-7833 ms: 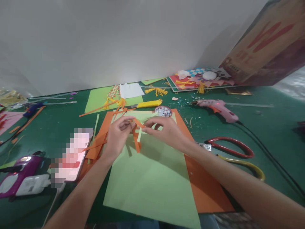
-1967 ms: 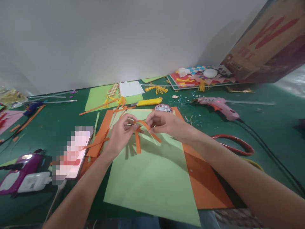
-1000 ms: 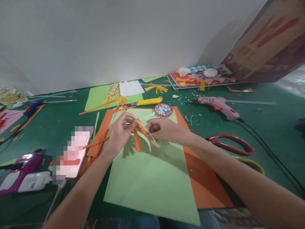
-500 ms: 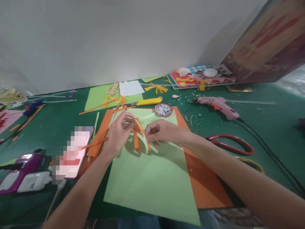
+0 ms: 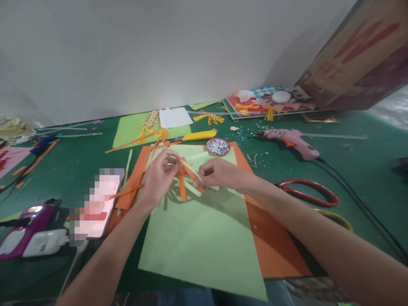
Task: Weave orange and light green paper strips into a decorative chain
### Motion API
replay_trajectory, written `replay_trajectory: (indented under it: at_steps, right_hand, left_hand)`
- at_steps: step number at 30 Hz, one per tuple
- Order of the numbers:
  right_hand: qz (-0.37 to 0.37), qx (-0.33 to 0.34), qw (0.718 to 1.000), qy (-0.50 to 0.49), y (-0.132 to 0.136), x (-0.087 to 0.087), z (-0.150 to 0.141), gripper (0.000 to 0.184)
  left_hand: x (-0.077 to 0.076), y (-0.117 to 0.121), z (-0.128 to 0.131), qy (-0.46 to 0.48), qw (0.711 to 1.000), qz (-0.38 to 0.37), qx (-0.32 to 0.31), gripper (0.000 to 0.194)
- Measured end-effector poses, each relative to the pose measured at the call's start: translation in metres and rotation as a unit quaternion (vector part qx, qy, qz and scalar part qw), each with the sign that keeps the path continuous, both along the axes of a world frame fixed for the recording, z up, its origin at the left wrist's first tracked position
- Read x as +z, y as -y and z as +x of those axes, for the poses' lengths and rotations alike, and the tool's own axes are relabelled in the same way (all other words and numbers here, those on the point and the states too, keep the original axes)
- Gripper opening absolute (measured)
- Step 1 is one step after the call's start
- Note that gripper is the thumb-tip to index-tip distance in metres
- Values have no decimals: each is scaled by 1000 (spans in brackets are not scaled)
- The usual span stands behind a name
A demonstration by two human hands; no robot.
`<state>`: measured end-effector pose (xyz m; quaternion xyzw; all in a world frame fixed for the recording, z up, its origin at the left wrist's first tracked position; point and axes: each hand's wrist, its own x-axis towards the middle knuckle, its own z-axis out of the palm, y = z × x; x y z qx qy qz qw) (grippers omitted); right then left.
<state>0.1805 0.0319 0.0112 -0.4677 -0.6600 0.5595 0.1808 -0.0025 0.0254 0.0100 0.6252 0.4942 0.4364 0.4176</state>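
Orange and pale green paper strips (image 5: 182,187) hang in a loose bunch between my hands. My left hand (image 5: 165,172) pinches them at their upper end, where the strips cross. The fingers of my right hand (image 5: 213,173) are closed on the strips' right side; exactly which strip they hold is partly hidden. Beneath both hands lies a light green paper sheet (image 5: 204,246), on top of an orange sheet (image 5: 276,242). A round dish of small beads or eyes (image 5: 218,146) sits at the sheet's far edge.
Beyond the sheet lies a yellow cutter knife (image 5: 200,135). To the right are a pink glue gun (image 5: 291,142) with its cord and red-handled scissors (image 5: 309,191). At left rest a phone (image 5: 102,208) and a purple power adapter (image 5: 27,229). Loose orange strips (image 5: 130,191) overlap the left side.
My right hand has shifted slightly, and the strips between my hands have spread and swung, the green ones now pointing more to the right. My left hand stays in place.
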Motion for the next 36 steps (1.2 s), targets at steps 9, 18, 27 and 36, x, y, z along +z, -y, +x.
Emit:
replay_trajectory:
  at_steps: [9,18,27,36]
  right_hand:
    - [44,65,997,11,0,-5,-2,14]
    - [80,167,983,16,3,3,0,24]
    - [41,179,982,47,4,11,1,27]
    - [78,151,982,81,12,3,-10,13]
  left_hand:
    - [0,0,-1,-11,1000,7,14,9]
    - [1,0,0,-7,1000,10,9,9]
    - [-1,0,0,-26,999,30,9,8]
    - [-3,-1,0,-32,999,26,17,8]
